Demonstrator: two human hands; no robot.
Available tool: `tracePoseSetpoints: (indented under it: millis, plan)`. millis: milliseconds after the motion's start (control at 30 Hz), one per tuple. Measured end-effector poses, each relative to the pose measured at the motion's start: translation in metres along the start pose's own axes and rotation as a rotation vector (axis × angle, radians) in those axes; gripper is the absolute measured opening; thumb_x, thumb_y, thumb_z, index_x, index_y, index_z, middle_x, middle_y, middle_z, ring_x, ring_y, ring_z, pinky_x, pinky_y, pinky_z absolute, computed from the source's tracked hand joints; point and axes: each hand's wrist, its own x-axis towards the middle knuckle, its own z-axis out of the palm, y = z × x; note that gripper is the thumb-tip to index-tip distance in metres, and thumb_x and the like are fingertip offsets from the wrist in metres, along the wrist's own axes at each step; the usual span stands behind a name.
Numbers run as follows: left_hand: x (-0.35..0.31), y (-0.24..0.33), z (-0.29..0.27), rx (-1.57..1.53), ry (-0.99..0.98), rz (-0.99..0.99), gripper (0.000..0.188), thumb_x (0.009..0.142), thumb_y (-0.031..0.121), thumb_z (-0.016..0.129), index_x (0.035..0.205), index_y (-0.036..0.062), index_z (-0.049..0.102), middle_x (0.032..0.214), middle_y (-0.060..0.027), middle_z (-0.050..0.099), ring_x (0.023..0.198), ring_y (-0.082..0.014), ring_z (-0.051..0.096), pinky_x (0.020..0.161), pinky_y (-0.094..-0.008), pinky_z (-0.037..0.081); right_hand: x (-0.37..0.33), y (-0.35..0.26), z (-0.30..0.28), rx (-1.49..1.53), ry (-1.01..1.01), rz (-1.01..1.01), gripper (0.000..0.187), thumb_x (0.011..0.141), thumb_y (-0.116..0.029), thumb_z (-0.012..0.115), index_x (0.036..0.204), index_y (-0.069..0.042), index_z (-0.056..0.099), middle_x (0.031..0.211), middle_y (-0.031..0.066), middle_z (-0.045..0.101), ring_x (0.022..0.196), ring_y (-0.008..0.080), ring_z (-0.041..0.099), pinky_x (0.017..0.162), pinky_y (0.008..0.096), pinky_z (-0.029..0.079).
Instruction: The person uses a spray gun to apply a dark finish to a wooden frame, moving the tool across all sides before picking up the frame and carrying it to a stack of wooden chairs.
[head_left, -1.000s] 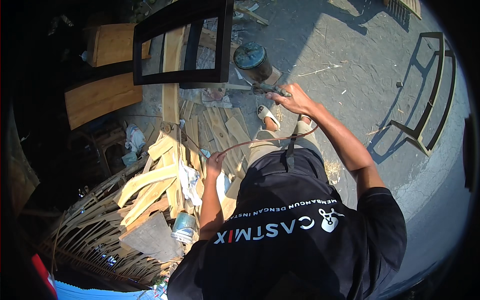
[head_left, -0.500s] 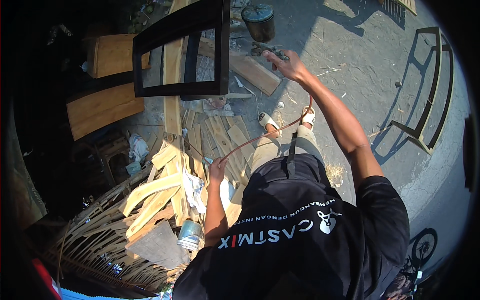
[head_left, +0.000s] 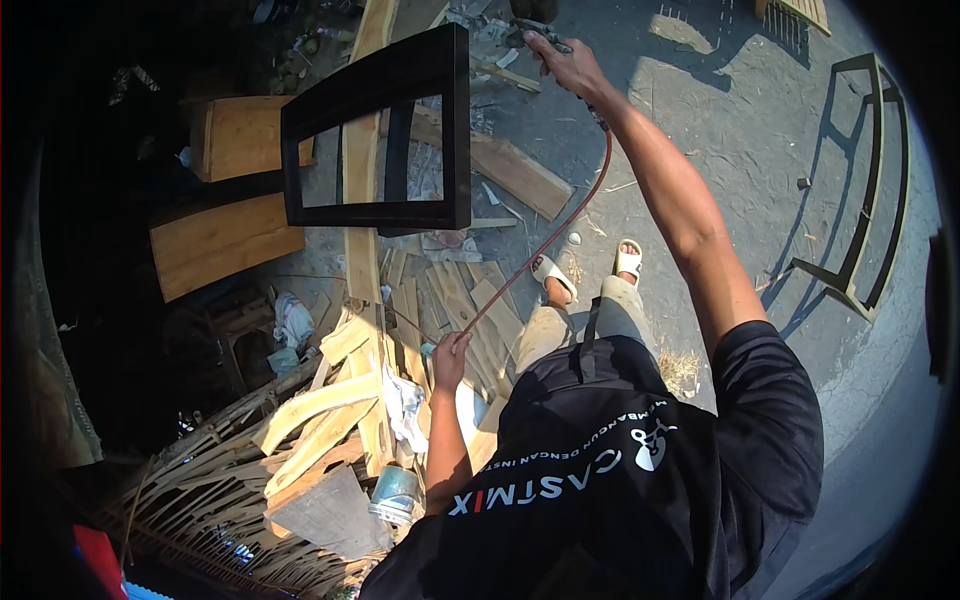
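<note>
While your right hand (head_left: 562, 62) grips the spray gun (head_left: 532, 32) beyond the already black frame (head_left: 400, 140), your left hand (head_left: 452, 350) pinches its hose (head_left: 560, 225).

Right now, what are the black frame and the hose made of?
The black frame looks like painted wood or metal: flat, even black coat, so I cannot tell which. The hose, between right hand and left hand, looks like reddish rubber or plastic: thin and bending.

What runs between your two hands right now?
In the head view, a thin red hose stretches from the left hand, which grips it, up to the tool in the raised right hand.
</note>
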Motion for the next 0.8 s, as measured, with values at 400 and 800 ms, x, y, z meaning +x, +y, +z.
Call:
tracePoseSetpoints:
  millis: [400,800]
  plan:
    - [0.004,0.003,-0.002,0.010,0.020,0.028,0.024,0.100,0.021,0.068,0.104,-0.0025,0.072,0.086,-0.0117,0.071,0.082,-0.0172,0.066,0.077,-0.0326,0.051,-0.004,-0.026,-0.002,-0.075,-0.041,-0.036,0.080,0.086,-0.078,0.060,0.096,0.000,0.076,0.079,0.0121,0.072,0.074,0.0218,0.067,0.076,0.0421,0.054]
    - [0.007,0.018,0.004,-0.011,0.027,0.031,0.023,0.098,0.023,0.069,0.105,0.0015,0.073,0.095,-0.0194,0.072,0.088,-0.0352,0.071,0.079,-0.0394,0.053,0.009,-0.055,0.012,-0.141,0.029,-0.140,0.078,0.086,-0.075,0.064,0.094,0.002,0.076,0.080,0.0147,0.073,0.082,0.0273,0.071,0.081,0.0435,0.053]
